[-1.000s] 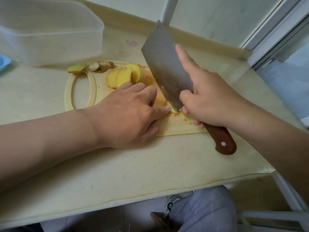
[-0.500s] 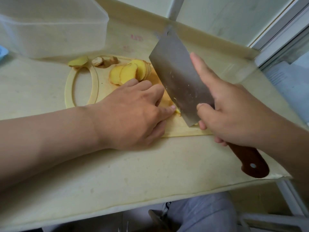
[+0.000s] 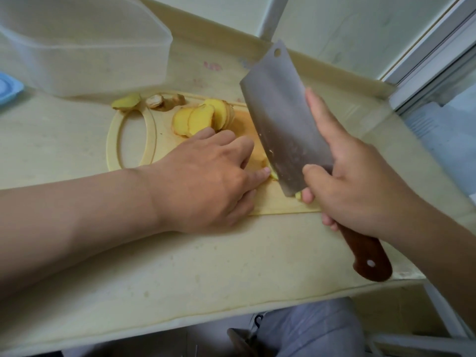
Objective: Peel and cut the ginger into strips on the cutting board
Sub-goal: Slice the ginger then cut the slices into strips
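Observation:
A pale yellow cutting board (image 3: 152, 140) with a loop handle lies on the counter. Several yellow ginger slices (image 3: 201, 119) are fanned out at its middle. Ginger offcuts (image 3: 126, 101) and a peel scrap (image 3: 159, 101) sit at the board's far edge. My left hand (image 3: 206, 176) lies knuckles up on the board with fingers curled, holding down ginger pieces (image 3: 265, 163) that are mostly hidden beneath it. My right hand (image 3: 355, 181) grips a cleaver (image 3: 283, 130) with a brown wooden handle, index finger laid along the blade. The cleaver's edge stands on the board against my left fingertips.
A translucent plastic container (image 3: 85, 47) stands at the back left. A blue lid (image 3: 7, 88) shows at the left edge. A raised lip (image 3: 334, 70) runs behind the counter, and a window frame (image 3: 425, 60) stands on the right. The counter's front edge (image 3: 206, 323) is near my lap.
The cleaver has drawn back toward me along the board while my left hand stays on the ginger. The view has shifted slightly, with the board now sitting a little further left.

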Available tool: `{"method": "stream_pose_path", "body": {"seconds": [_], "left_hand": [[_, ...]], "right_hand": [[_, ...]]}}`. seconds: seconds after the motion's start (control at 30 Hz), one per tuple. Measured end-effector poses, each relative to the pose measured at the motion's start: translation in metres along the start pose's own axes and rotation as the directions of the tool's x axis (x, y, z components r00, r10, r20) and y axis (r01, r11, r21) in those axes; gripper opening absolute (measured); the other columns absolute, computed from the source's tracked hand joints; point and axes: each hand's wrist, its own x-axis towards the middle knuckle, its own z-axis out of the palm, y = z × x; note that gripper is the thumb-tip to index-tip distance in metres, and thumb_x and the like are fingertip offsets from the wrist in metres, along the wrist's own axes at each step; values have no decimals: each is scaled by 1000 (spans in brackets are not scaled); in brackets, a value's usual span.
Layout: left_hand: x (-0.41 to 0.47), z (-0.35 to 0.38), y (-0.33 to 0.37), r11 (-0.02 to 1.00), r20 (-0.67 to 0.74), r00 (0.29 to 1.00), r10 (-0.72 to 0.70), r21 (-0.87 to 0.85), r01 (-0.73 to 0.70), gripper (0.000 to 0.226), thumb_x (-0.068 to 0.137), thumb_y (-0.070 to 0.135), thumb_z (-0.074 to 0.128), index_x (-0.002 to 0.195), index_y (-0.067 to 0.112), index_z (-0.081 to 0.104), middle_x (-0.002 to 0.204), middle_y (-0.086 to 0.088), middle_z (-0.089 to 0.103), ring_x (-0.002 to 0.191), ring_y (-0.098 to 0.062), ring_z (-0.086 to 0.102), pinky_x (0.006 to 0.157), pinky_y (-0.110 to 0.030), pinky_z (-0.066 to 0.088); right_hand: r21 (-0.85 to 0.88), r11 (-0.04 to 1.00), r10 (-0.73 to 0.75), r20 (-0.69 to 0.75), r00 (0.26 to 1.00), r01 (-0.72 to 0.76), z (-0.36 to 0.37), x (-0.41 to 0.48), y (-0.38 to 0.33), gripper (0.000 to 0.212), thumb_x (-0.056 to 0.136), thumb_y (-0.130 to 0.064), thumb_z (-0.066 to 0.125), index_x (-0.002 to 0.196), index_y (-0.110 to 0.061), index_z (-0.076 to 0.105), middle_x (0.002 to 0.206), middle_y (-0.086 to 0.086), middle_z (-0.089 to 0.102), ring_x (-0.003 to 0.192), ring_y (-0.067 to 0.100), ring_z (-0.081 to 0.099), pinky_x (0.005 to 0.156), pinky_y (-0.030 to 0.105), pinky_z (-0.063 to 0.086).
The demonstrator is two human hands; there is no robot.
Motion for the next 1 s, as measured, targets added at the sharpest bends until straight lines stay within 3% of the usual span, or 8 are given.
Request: {"method": "stream_pose_path", "body": {"seconds": [0.23,0.37,0.53,0.67,1.0], "left_hand": [[0,0,1,1000,4,1000,-4,-3,4,49,96,42,36,124,18,69,85,-8,52,68,-27,47,64,-35,32],[0,-1,1,1000,8,1000,-8,-12,8,50,96,42,34,122,18,70,85,-8,53,69,-29,48,64,-37,36],[0,0,2,1000,7,1000,-13,-10,13,51,95,42,34,122,18,70,85,-8,53,68,-27,47,64,-36,36],[0,0,2,1000,2,1000,-13,-13,13,51,95,41,34,123,17,70,85,-9,53,68,-28,48,64,-36,35],[0,0,2,1000,-4,1000,-9,-21,9,48,96,41,36,117,18,72,83,-8,51,67,-27,45,63,-36,36]], "right_hand": [[-107,991,-76,-6,997,75,-1,-11,8,97,99,-11,46,144,-81,-5,72,22,70,51,36,64,50,51,59],[-86,994,-76,-14,997,74,-1,-12,11,96,97,-12,46,144,-80,-2,74,27,69,54,42,62,50,55,57],[-70,994,-79,-9,997,78,-1,-12,9,97,98,-10,46,142,-83,-1,74,28,68,53,42,61,48,51,58],[-41,998,-53,19,998,53,-4,-8,6,98,100,-9,46,139,-85,-1,74,25,70,48,36,63,43,30,57],[-195,980,-21,116,993,43,-7,3,-5,92,101,-14,44,145,-78,-4,72,9,72,45,26,67,45,39,60]]}}
